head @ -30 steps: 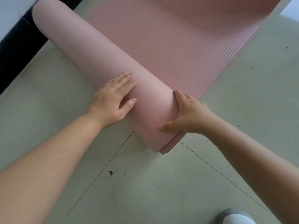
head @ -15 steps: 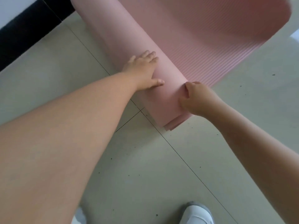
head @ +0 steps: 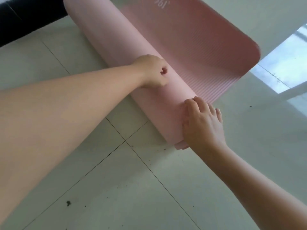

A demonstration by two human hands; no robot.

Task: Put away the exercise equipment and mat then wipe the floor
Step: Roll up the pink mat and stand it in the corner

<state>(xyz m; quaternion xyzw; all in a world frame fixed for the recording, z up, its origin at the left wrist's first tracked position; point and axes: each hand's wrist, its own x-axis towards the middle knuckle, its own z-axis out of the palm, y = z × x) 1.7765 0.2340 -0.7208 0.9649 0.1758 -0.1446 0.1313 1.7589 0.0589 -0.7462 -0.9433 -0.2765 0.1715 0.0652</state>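
While the pink ribbed foam exercise mat (head: 126,63) lies mostly rolled on the pale tiled floor (head: 116,188), the left hand (head: 152,71) rests on the roll, fingers loosely curled, grasping nothing. The right hand (head: 201,121) presses the roll's near end with fingers spread.

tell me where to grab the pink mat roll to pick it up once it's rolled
Judging by its shape, grip the roll around its middle, coming from above with fingers curled under both sides. It is a long fat cylinder lying on the floor, so an end grip would tip it. Keep the loose flap pinned so it cannot unwind.
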